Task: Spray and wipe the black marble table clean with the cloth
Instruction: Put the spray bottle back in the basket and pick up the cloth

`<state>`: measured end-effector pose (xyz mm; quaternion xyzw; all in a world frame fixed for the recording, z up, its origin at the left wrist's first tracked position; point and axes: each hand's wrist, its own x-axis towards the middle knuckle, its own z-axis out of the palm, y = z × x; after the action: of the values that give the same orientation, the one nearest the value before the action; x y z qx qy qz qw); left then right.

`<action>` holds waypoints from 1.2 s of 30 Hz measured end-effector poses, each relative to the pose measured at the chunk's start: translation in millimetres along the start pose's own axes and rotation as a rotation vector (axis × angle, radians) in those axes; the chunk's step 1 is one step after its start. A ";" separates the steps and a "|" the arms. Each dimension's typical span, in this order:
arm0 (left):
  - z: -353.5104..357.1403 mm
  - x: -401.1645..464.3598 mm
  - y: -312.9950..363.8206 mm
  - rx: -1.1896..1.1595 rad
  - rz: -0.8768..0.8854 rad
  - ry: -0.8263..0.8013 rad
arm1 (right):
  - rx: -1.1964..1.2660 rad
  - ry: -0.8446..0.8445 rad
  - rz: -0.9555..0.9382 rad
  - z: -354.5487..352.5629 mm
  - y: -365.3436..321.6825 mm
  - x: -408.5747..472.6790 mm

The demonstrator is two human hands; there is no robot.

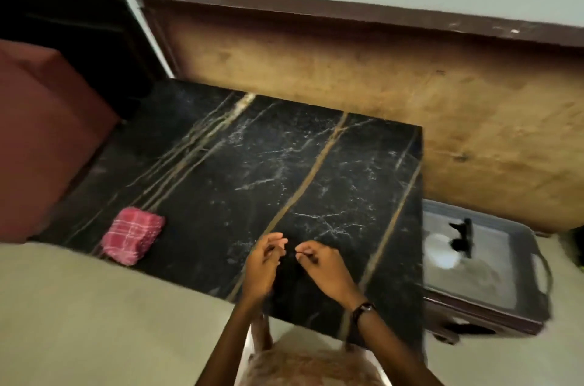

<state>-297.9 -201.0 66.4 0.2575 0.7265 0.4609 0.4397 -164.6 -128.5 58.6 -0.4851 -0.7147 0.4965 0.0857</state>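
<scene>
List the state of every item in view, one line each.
Pink checked cloth: folded, lying on the table's near-left edge, untouched.
Black marble table: bare except for the cloth.
Left hand: above the table, fingers loosely curled, holding nothing.
Right hand: beside it, likewise holding nothing.

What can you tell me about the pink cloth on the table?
The cloth is pink-red with a white check pattern, folded into a thick, roughly square pad. It looks like woven fabric. It lies flat near the table's near-left edge, one corner reaching that edge. Nothing else touches it; both hands are off to its right.
</scene>
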 end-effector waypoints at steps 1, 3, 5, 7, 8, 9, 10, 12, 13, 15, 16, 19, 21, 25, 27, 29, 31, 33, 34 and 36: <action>-32.1 2.2 -4.9 0.004 0.002 0.066 | -0.006 -0.035 -0.018 21.1 -19.0 8.8; -95.1 8.5 -16.7 0.064 0.016 0.178 | -0.025 -0.109 -0.050 63.1 -54.3 26.4; -151.8 16.6 -27.4 0.149 0.026 0.259 | -0.043 -0.165 -0.089 104.9 -84.5 44.7; -201.9 25.0 -35.7 0.237 0.028 0.343 | -0.079 -0.194 -0.125 146.3 -114.6 61.8; -223.5 30.1 -39.9 0.288 0.028 0.398 | -0.086 -0.205 -0.127 165.0 -127.4 68.8; -240.4 35.1 -42.7 0.336 0.023 0.458 | -0.082 -0.213 -0.120 180.0 -137.1 74.8; -257.2 41.1 -45.2 0.368 0.013 0.521 | -0.076 -0.224 -0.104 196.4 -146.1 82.0; -285.4 55.0 -47.4 0.430 -0.021 0.593 | -0.064 -0.249 -0.053 223.1 -162.0 94.3; -297.0 62.6 -48.1 0.468 -0.039 0.587 | -0.053 -0.258 -0.028 233.5 -168.2 99.1; -315.5 77.9 -51.8 0.520 -0.091 0.518 | -0.021 -0.265 0.017 248.9 -178.3 105.8; -322.7 85.3 -55.5 0.522 -0.125 0.468 | -0.013 -0.265 0.031 255.3 -182.1 108.3; -329.5 97.8 -63.1 0.477 -0.196 0.329 | -0.028 -0.262 0.043 270.1 -186.2 110.0; -325.5 104.1 -65.7 0.539 -0.235 0.301 | -0.014 -0.280 0.070 274.8 -185.0 109.2; -324.1 115.5 -60.5 0.652 -0.331 0.307 | 0.034 -0.310 0.093 273.4 -179.2 108.6; -330.3 121.7 -58.5 0.610 -0.380 0.257 | 0.057 -0.317 0.091 271.4 -175.3 107.6; -333.6 123.8 -53.7 0.476 -0.423 0.206 | 0.088 -0.322 0.100 268.8 -172.8 106.7; -327.2 117.4 -45.5 0.341 -0.415 0.202 | 0.138 -0.324 0.132 263.9 -168.8 106.1; -311.0 106.8 -37.6 0.220 -0.351 0.204 | 0.195 -0.312 0.168 255.3 -162.0 105.1; -301.0 101.1 -33.9 0.164 -0.324 0.187 | 0.224 -0.295 0.179 250.4 -159.2 104.2; -274.2 89.7 -22.1 0.072 -0.308 0.136 | 0.299 -0.249 0.217 235.0 -150.3 100.3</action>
<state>-580.6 -262.4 62.2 0.1271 0.8015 0.3782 0.4453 -449.7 -203.1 26.1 -0.4762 -0.5819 0.6592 0.0137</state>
